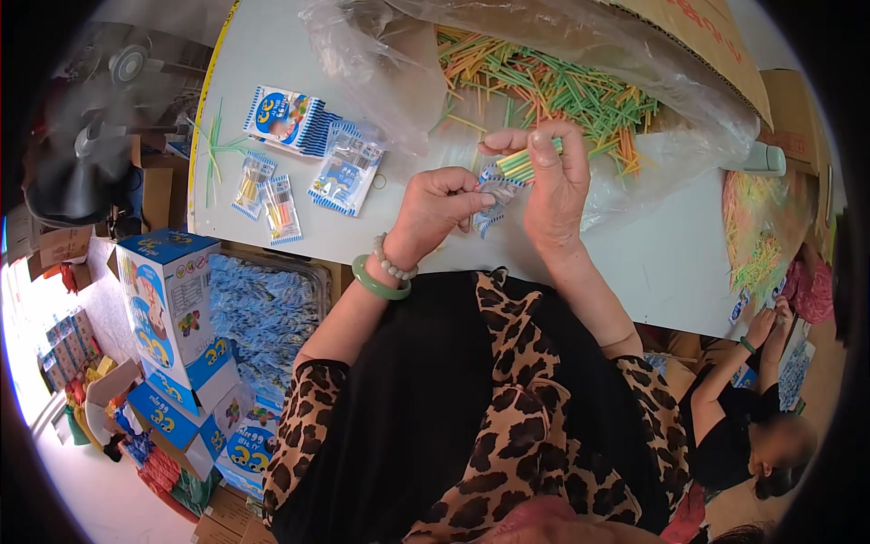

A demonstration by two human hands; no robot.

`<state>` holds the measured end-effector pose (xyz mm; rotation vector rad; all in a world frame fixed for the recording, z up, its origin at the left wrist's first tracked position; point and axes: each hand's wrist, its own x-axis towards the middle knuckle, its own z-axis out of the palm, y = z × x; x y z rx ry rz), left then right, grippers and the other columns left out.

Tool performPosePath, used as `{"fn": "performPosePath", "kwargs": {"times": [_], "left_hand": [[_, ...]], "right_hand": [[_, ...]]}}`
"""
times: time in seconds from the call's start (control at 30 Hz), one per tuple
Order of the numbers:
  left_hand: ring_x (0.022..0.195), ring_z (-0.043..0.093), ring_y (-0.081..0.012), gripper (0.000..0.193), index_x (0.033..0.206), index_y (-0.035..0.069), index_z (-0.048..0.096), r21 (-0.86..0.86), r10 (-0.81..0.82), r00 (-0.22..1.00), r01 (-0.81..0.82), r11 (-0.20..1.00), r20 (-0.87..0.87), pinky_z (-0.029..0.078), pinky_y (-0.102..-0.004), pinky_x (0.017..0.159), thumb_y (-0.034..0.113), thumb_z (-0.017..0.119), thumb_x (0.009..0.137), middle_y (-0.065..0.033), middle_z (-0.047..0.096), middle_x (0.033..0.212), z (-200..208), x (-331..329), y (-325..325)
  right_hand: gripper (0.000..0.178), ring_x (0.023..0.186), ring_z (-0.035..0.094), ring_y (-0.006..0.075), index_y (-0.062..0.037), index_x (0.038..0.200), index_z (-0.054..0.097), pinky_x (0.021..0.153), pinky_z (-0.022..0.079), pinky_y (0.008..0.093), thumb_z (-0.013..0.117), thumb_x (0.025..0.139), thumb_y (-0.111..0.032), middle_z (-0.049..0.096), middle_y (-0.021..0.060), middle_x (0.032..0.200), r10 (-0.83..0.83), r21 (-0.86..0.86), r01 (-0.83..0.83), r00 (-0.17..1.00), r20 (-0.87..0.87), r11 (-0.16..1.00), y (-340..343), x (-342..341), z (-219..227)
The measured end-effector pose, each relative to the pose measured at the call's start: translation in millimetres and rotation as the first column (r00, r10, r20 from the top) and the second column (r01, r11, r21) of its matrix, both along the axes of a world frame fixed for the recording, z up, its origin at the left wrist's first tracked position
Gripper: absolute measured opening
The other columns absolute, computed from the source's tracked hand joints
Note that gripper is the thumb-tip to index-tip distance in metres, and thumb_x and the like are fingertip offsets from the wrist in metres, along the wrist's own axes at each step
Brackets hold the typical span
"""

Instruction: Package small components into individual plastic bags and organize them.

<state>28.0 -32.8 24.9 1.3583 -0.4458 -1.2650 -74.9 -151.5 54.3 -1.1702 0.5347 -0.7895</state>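
My left hand pinches a small clear packet with blue stripes in front of my chest. My right hand holds a bundle of thin yellow and green candy straws, their lower ends at the packet's mouth. How far they reach inside is hidden by my fingers. Just beyond my hands, a heap of loose green, yellow and orange straws spills from a clear plastic bag. Two filled small packets lie left of my left hand, beside a larger clear packet.
A stack of printed blue-and-white bags and several loose green straws lie on the white table. Below its left edge are a tub of blue-striped packets and printed cartons. At right, a co-worker handles packets.
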Motion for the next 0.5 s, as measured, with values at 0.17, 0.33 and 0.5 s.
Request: {"fn": "performPosePath", "kwargs": {"times": [0.17,0.33,0.5], "left_hand": [[0.053,0.053,-0.0042,0.009,0.079,0.002,0.066,-0.002,0.056,0.998,-0.056,0.998,-0.041,0.044,-0.0184,0.047,0.008,0.073,0.081,0.0018,0.06,0.066,-3,-2,-2],[0.066,0.057,-0.0066,0.009,0.091,0.0,0.069,-0.075,0.0,1.0,0.0,0.997,-0.003,0.047,-0.0192,0.057,0.006,0.07,0.083,-0.0014,0.063,0.082,-5,-1,-1],[0.084,0.056,-0.0095,0.012,0.097,-0.001,0.069,-0.317,0.157,0.985,-0.129,0.94,0.066,0.046,-0.0238,0.075,0.004,0.064,0.087,-0.0039,0.061,0.096,-13,0,1]], "right_hand": [[0.019,0.095,0.059,0.0163,-0.0046,0.09,0.05,0.087,0.045,0.031,0.047,0.099,-0.022,0.068,0.0125,0.1,0.143,-0.196,-0.176,0.975,-0.17,0.965,-6,-7,-5],[0.017,0.104,0.056,0.018,-0.0024,0.093,0.055,0.092,0.042,0.0321,0.05,0.096,-0.018,0.063,0.0108,0.114,0.315,-0.103,-0.346,0.919,-0.235,0.932,-3,-7,-4],[0.02,0.109,0.053,0.0187,-0.0017,0.105,0.058,0.094,0.041,0.0328,0.055,0.091,-0.015,0.059,0.0116,0.121,0.38,-0.223,-0.456,0.871,-0.313,0.862,-10,-16,-8]]}}
